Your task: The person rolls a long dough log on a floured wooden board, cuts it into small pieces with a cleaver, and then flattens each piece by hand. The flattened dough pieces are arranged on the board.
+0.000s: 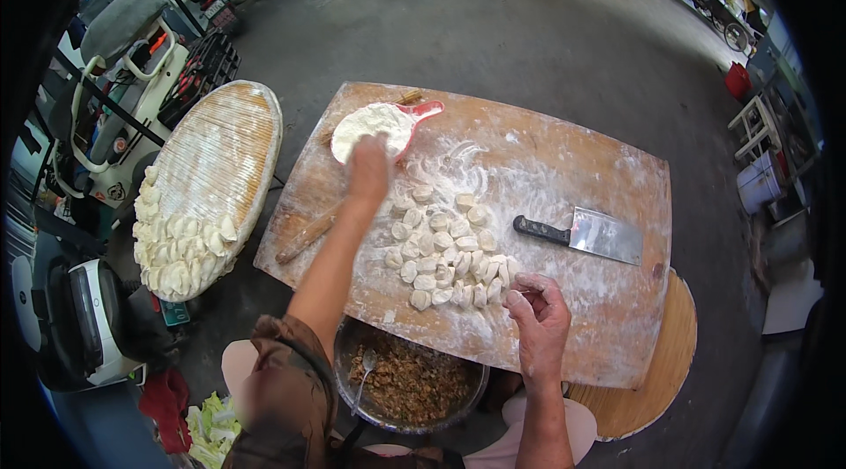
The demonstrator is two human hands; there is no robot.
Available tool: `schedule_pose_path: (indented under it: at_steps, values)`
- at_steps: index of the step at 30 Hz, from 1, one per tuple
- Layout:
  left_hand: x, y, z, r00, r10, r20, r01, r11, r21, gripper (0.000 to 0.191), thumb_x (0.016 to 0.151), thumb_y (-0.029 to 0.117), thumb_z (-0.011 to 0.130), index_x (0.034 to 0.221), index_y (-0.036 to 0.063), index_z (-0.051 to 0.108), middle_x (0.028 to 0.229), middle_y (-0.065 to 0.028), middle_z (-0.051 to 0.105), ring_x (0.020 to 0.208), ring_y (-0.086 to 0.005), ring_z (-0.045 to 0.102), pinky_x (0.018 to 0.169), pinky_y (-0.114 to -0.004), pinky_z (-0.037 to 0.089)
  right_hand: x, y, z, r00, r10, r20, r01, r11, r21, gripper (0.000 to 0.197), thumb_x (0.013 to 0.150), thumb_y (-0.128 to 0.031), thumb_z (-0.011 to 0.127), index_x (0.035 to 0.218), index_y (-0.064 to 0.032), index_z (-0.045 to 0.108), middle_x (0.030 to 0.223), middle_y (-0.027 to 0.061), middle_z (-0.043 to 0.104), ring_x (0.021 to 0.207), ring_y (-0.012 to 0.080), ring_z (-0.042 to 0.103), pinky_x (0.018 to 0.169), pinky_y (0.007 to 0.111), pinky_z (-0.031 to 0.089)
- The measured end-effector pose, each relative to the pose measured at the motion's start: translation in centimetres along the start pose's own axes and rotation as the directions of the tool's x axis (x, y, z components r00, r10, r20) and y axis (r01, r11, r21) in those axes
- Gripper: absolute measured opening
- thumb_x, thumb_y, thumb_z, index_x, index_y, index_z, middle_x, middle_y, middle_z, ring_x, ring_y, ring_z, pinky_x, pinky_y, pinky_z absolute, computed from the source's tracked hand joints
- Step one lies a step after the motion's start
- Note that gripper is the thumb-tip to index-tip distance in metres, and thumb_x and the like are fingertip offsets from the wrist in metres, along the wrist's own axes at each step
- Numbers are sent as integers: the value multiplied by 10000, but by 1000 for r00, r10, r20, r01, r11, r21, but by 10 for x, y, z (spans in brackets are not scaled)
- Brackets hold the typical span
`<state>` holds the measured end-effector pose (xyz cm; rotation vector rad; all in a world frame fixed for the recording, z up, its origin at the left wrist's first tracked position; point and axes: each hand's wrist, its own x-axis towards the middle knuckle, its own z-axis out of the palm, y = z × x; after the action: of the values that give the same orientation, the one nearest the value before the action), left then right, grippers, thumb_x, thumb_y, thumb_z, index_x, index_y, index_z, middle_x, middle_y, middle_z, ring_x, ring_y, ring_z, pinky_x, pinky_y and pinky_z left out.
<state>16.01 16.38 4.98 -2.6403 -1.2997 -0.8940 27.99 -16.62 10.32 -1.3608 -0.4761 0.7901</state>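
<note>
My left hand [369,164] reaches over a red-handled scoop [428,110] heaped with white flour [380,122]. Its fingers are blurred at the flour, so their grip is hard to make out. My right hand [542,310], floury and half curled, hovers by the near right edge of the cut dough pieces [443,241]. Its thumb and fingers are apart, and I see nothing between them. The many small dough pieces lie floured and close together on a wooden board [581,139]. To their right is a cleaver [605,236] with a black handle.
A wooden rolling pin [307,234] lies partly behind my left forearm. On the left, a round slatted tray [218,139] carries rows of dumplings [185,251]. Below the board's near edge stands a metal basin [486,383] of minced filling with a spoon [363,376]. A scooter [132,92] is parked beyond the tray.
</note>
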Motion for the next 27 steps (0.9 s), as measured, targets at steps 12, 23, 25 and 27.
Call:
schedule_pose_path:
  at_steps: [12,23,25,27]
  values:
    - [42,-2,-20,869,-217,446,419,802,-426,175,816,96,637,974,60,705,831,-132,702,771,-253,675,725,-338,540,4,-1,-1,1000,21,-11,-21,999,-34,253,866,-29,665,1107,-1,596,1007,57,623,891,105,593,808,243,490]
    - [-64,65,-75,768,223,600,85,893,-441,176,855,112,620,999,14,645,888,-205,644,779,-360,631,733,-401,502,2,-4,-1,1000,-26,-8,26,999,-43,248,870,-37,655,1106,10,597,992,54,620,874,99,586,789,242,493]
    - [-85,45,-75,855,244,457,-29,903,-429,176,854,115,616,995,16,651,929,-215,643,849,-395,617,774,-434,496,2,-6,0,999,-33,7,33,998,-46,248,871,-40,656,1107,9,597,990,52,620,875,97,584,792,240,492]
    - [-106,35,-72,891,216,398,-68,932,-355,185,846,132,627,991,20,657,977,-215,639,906,-404,606,819,-453,484,2,-7,1,999,-32,15,33,999,-29,249,871,-42,658,1108,8,598,992,51,621,880,96,584,794,241,492]
